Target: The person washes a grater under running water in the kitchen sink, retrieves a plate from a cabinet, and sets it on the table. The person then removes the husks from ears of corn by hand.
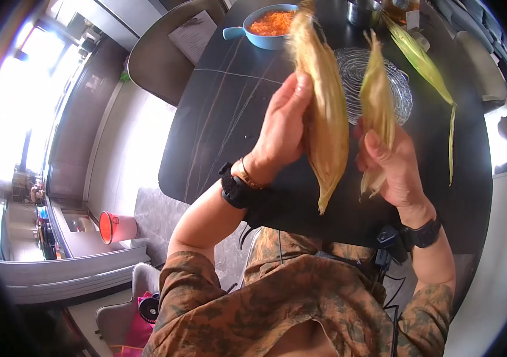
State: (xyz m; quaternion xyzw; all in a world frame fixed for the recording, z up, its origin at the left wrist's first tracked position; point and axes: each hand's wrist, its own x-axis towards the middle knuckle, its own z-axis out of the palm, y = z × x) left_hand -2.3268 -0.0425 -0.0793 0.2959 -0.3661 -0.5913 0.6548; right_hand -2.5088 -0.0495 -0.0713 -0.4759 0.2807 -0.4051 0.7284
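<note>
My left hand [283,122] is closed around an ear of corn in its husk [328,113], held upright above the dark table [217,113], with its pointed end down. In my right hand [393,163] is a smaller piece of pale yellow-green husk [377,98], gripped near its lower end; whether a cob is inside cannot be seen. The two pieces are apart. Behind the husk piece lies a round clear ridged glass plate [401,89], partly hidden. A green husked ear [423,62] with a long trailing leaf rests to the right of the plate.
A blue handled bowl of shredded orange food [267,41] stands at the table's far side. Beyond the plate are a metal container [363,12] and a jar of amber liquid [397,11]. A chair with papers [194,35] is at the left; a pink bucket [123,228] stands on the floor.
</note>
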